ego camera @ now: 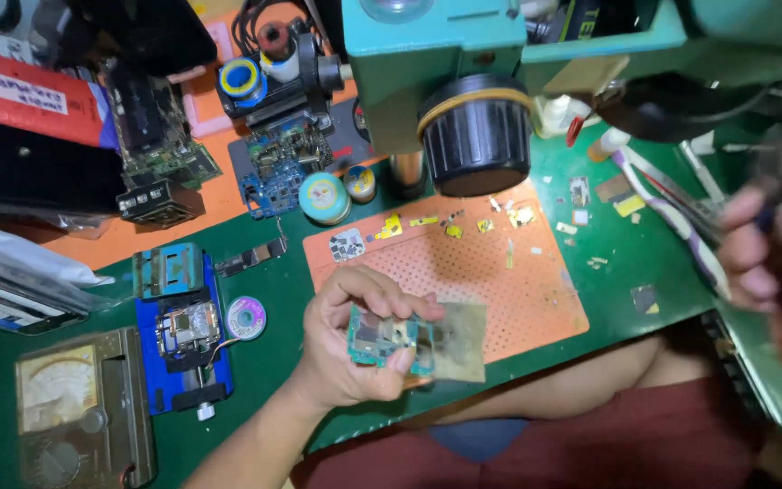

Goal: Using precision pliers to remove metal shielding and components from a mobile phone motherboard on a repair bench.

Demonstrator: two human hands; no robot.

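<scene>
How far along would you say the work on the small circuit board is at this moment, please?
Done: small parts and shields lie spread on the orange mat, so stripping looks well advanced. In hand: the left hand grips the green circuit board against a worn metal stencil. The right hand is blurred; whether it holds a tool is unclear. Left: the board is not yet back under the microscope.

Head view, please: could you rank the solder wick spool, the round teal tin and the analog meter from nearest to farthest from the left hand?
Measured from the left hand, which grips a small circuit board:
1. Solder wick spool, just left of the hand on the green mat.
2. Round teal tin, farther up the bench.
3. Analog meter, far left, at the near edge.
</scene>
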